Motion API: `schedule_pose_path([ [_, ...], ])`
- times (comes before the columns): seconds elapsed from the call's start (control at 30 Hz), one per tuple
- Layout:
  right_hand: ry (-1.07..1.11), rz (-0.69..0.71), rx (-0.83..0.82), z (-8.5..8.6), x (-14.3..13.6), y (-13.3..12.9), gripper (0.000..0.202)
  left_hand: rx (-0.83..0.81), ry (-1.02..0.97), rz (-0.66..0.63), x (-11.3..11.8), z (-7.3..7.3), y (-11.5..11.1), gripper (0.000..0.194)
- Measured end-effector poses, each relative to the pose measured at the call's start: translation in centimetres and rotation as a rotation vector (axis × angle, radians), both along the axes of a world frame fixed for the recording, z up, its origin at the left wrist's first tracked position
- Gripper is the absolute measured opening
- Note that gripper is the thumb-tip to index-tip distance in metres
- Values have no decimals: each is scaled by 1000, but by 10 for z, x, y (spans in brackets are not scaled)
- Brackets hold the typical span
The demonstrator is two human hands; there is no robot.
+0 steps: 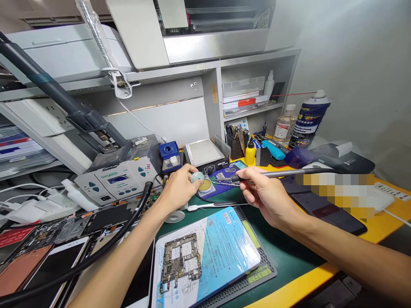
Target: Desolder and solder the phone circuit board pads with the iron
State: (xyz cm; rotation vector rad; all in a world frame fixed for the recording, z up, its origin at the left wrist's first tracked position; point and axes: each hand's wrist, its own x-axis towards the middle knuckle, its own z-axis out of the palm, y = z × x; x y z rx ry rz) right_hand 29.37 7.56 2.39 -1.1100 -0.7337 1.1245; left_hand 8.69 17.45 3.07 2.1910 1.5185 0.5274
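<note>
My left hand (179,187) is closed, its fingertips on the edge of a small round pale-teal lid-like piece (197,177). Just beneath it sits an open round tin of yellow paste (205,185). My right hand (261,192) grips a soldering iron (236,178) like a pen, its thin end pointing left toward the tin and its grey cord trailing right. Nearer to me, a bare phone logic board (181,261) lies on a blue-and-white box (221,252), which rests on a grey perforated mat (271,267).
A grey rework station (120,182) with a black hose stands left, beside phones and loose boards. Behind the tin are a blue iron stand (169,154) and a flat heating plate (204,152). A yellow bottle (250,153), spray can (310,119) and dark phone (327,205) are to the right.
</note>
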Motion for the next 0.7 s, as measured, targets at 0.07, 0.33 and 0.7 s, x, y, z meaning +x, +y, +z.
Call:
schedule_pose_path([
  [0.07, 2, -5, 4, 0, 1, 0, 27, -5, 7, -1, 0, 1, 0, 37],
  [0.33, 13, -15, 6, 1, 2, 2, 27, -24, 48, 7, 0, 3, 8, 37],
  [0.7, 40, -15, 9, 3, 4, 3, 25, -140, 11, -81, 0, 7, 19, 37],
])
